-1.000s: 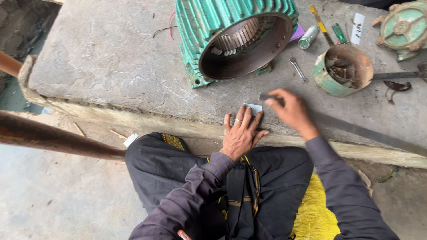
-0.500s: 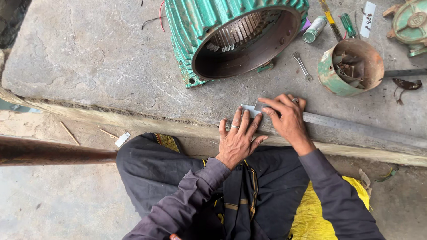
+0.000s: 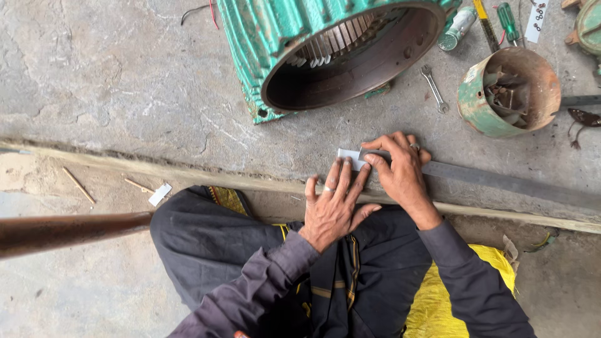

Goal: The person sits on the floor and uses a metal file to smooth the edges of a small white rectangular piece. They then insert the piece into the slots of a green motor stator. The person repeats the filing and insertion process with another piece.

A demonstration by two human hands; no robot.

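Far left there's a rusty brown metal pipe (image 3: pixel 69 231) poking in across the dusty ground, with a couple of thin wooden sticks (image 3: pixel 79 185) and a small white scrap of card (image 3: pixel 159 194) lying just above it, below the edge of the raised grey concrete slab (image 3: pixel 119 81). Further in, a big ribbed green motor housing (image 3: pixel 332 50) lies on its side on that slab, open round end facing down toward the person, so you can see the slotted metal inside. The person sits right against the slab edge in dark trousers. Their left hand (image 3: pixel 332 209) is pressed flat, fingers spread and not gripping anything, fingertips resting on a small white rectangular strip of paper (image 3: pixel 348 159) near the front edge of the slab. Right beside it, touching, the right hand (image 3: pixel 400 172) has its fingers curled down, pinching the same strip against the end of a long flat dark metal bar (image 3: pixel 507 183) that runs off to the right along the slab. Above the bar there's a small silver open-ended spanner (image 3: pixel 433 87), then a rusty green round tin (image 3: pixel 508 91) full of scrap bits, and up top a green-handled screwdriver (image 3: pixel 508 22). A yellow plastic sack (image 3: pixel 451 294) sits under the person's right side.
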